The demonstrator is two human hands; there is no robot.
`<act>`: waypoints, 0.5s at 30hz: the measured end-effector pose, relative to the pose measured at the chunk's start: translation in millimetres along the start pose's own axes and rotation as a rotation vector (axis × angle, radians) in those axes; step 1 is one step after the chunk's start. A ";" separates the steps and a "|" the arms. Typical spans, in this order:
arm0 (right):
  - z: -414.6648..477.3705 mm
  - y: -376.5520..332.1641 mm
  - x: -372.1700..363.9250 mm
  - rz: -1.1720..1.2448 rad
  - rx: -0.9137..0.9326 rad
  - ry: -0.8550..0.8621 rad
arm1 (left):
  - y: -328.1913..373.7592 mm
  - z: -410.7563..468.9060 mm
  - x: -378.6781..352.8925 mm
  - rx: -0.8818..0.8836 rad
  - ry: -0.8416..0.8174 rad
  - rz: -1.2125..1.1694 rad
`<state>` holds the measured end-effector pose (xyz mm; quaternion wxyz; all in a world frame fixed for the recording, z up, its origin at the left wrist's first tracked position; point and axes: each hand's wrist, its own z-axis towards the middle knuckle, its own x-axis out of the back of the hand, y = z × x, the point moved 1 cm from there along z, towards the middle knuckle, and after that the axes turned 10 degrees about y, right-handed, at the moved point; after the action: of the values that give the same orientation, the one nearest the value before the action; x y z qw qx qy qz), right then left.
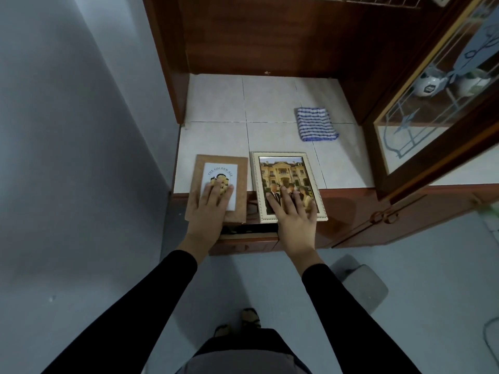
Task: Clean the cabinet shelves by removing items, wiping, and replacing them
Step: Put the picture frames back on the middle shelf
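At lower centre-left of the frame, the left hand [209, 205] lies flat, fingers straight, on a brown cork-faced frame [241, 182] that overhangs the front edge of the tiled shelf [221, 103]. Just right, the right hand [293, 214] rests flat, gripping nothing, on the white photo frame [280, 168]. Both frames look light, stiff and probably glazed, so breakable; take them by the side edges. Further up-right, a soft striped cloth [316, 124] lies folded, apart.

**Tiled counter, three items**

White tiled counter [216, 103] inside a wooden cabinet. Folded blue-white striped cloth [316, 124] lies towards the right. Brown frame [220, 174] and white photo frame [283, 171] lie flat just beside each other, overhanging the front edge.
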<state>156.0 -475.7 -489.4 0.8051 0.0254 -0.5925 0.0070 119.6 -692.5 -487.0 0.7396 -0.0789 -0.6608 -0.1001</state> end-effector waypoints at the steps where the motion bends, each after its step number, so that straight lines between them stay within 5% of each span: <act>1: -6.4 0.6 0.9 -0.009 -0.002 0.023 | -0.4 -4.6 -0.7 -0.006 0.009 0.001; 10: -72.3 4.8 14.8 -0.034 -0.071 0.197 | 10.9 -44.7 -8.1 -0.224 0.347 -0.015; 15: -114.1 17.8 26.2 -0.020 -0.148 0.265 | 40.5 -67.2 -5.8 -0.366 0.318 -0.058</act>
<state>271.8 -452.8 -497.7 0.8759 -0.0292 -0.4797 -0.0415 193.8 -669.8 -499.8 0.8045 -0.1759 -0.5089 -0.2508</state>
